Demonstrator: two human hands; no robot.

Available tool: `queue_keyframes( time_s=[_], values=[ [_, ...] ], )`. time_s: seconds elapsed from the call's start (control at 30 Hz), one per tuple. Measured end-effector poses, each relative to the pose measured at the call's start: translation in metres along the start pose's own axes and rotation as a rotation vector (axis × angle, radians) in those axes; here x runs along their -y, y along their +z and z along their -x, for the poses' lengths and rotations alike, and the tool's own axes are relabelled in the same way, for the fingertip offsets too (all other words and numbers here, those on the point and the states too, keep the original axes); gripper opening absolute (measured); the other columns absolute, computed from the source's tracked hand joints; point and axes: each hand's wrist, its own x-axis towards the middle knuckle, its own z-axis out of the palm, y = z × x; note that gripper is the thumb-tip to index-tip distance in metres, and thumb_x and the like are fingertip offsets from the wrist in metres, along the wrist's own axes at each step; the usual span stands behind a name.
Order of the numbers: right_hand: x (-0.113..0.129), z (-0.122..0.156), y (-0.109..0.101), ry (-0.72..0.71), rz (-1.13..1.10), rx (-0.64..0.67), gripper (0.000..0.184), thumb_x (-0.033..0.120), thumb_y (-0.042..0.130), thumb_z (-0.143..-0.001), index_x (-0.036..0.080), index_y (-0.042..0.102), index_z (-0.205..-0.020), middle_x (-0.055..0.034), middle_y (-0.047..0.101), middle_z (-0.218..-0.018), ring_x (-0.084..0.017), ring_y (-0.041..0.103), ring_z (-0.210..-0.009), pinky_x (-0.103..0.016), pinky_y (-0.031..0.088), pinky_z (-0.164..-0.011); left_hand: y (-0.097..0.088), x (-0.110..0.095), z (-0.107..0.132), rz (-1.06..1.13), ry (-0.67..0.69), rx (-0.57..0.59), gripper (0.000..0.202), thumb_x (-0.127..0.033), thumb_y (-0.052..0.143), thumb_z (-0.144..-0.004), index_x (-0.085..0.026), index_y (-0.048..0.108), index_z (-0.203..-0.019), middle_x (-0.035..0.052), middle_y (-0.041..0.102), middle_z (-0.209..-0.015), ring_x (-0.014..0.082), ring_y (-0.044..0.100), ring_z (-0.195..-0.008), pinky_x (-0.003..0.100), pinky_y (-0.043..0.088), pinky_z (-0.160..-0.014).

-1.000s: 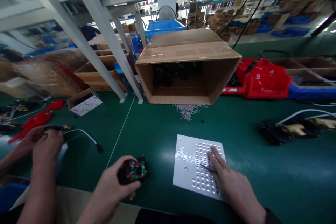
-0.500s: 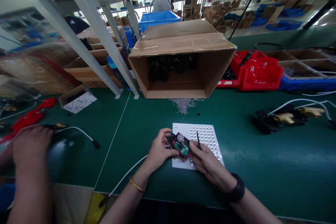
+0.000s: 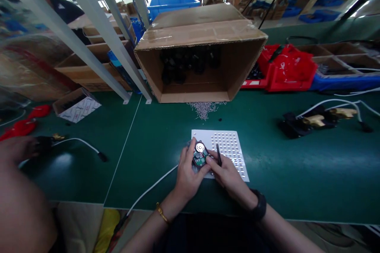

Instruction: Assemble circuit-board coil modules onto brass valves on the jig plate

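Note:
My left hand [image 3: 187, 174] grips a small black device [image 3: 200, 155] with a green circuit board and a round silver part showing on top. My right hand [image 3: 228, 174] touches the device's right side and also holds a thin dark tool [image 3: 219, 154] between its fingers. Both hands hover over the near-left corner of a white plate [image 3: 229, 147] dotted with rows of small screws. A white cable [image 3: 151, 188] runs from under my left wrist toward the table's near edge.
A cardboard box [image 3: 202, 33] lies on its side behind the plate with black parts inside and loose pins [image 3: 204, 108] spilled before it. Red bins [image 3: 282, 73] stand at the right, a black and gold tool [image 3: 308, 121] nearer. A co-worker's arm [image 3: 20, 189] is at the left.
My left hand brought the device from the near left to over the plate. My right hand left the screw rows and joined it. The view has tilted down a little.

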Motion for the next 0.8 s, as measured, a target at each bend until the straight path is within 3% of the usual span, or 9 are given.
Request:
queue_keyframes(
  time_s=[0.07,0.13,0.2,0.3,0.43,0.53,0.63,0.73,0.8],
  values=[
    [0.0,-0.001,-0.006,-0.053,0.033,0.003,0.04,0.046,0.062,-0.078,0.017,0.063,-0.105,-0.0067,0.065,-0.091,-0.019,0.057,-0.073,-0.029,0.049,-0.066,0.0,0.004,-0.002,0.137,-0.074,-0.034,0.083,-0.035,0.069,-0.07,-0.021,0.022,-0.138,0.013,0.039,-0.136,0.0273,0.041,-0.123,0.041,0.034,-0.103],
    [0.003,0.0,-0.017,-0.018,-0.01,-0.052,0.042,0.051,0.058,-0.079,0.017,0.064,-0.102,-0.0068,0.066,-0.088,-0.012,0.048,-0.05,-0.025,0.044,-0.048,-0.002,0.009,-0.004,0.35,-0.172,-0.068,0.085,-0.034,0.074,-0.063,-0.019,0.028,-0.133,0.0134,0.046,-0.129,0.0267,0.049,-0.115,0.039,0.04,-0.097],
    [0.008,0.003,-0.031,0.009,-0.137,-0.167,0.047,0.059,0.051,-0.08,0.017,0.065,-0.095,-0.0062,0.066,-0.077,-0.008,0.036,-0.038,-0.022,0.035,-0.038,-0.01,0.015,-0.007,0.538,-0.237,-0.057,0.077,-0.037,0.075,-0.06,-0.018,0.038,-0.124,0.0113,0.054,-0.118,0.0246,0.056,-0.104,0.034,0.046,-0.088],
    [0.011,0.008,-0.052,-0.004,-0.269,-0.312,0.06,0.07,0.043,-0.077,0.015,0.065,-0.071,-0.0034,0.057,-0.058,-0.01,0.043,-0.044,-0.021,0.039,-0.043,-0.029,0.018,-0.012,0.636,-0.249,0.132,0.065,-0.053,0.07,-0.061,-0.015,0.051,-0.111,0.0093,0.06,-0.104,0.0224,0.058,-0.093,0.031,0.047,-0.078],
    [0.006,0.0,-0.065,0.062,-0.226,-0.394,0.066,0.077,0.038,-0.073,0.016,0.06,-0.061,0.0049,0.034,-0.038,-0.007,0.03,-0.034,-0.019,0.028,-0.035,-0.047,0.01,-0.022,0.444,-0.115,0.471,0.064,-0.065,0.061,-0.061,-0.013,0.06,-0.098,0.0095,0.056,-0.099,0.0222,0.055,-0.09,0.033,0.045,-0.08],
    [0.007,-0.016,-0.067,0.021,-0.162,-0.425,0.065,0.076,0.039,-0.073,0.016,0.06,-0.068,-0.0001,0.051,-0.046,-0.009,0.039,-0.037,-0.019,0.029,-0.034,-0.049,0.0,-0.033,0.269,0.04,0.59,0.056,-0.058,0.065,-0.062,-0.015,0.061,-0.098,0.0117,0.048,-0.12,0.0267,0.048,-0.108,0.036,0.04,-0.091],
    [0.015,-0.024,-0.066,-0.014,-0.098,-0.398,0.054,0.069,0.052,-0.072,0.016,0.059,-0.074,-0.0054,0.063,-0.059,-0.012,0.05,-0.045,-0.02,0.036,-0.038,-0.05,-0.007,-0.039,0.154,0.05,0.749,0.056,-0.052,0.067,-0.064,-0.017,0.058,-0.107,0.011,0.051,-0.123,0.0272,0.049,-0.11,0.039,0.039,-0.093],
    [0.016,-0.012,-0.061,-0.065,0.008,-0.303,0.036,0.051,0.067,-0.072,0.017,0.056,-0.077,-0.004,0.065,-0.064,-0.012,0.055,-0.05,-0.022,0.043,-0.046,-0.052,-0.01,-0.038,0.068,0.031,0.864,0.068,-0.047,0.071,-0.062,-0.02,0.051,-0.121,0.0094,0.056,-0.121,0.027,0.053,-0.108,0.04,0.039,-0.094],
    [0.01,0.003,-0.054,-0.049,0.049,-0.234,0.029,0.044,0.068,-0.074,0.017,0.056,-0.079,-0.0039,0.066,-0.067,-0.014,0.059,-0.054,-0.024,0.046,-0.051,-0.052,-0.012,-0.035,0.071,0.056,0.915,0.073,-0.044,0.074,-0.06,-0.023,0.047,-0.126,0.0083,0.054,-0.127,0.0271,0.051,-0.113,0.038,0.037,-0.097]
  ],
)
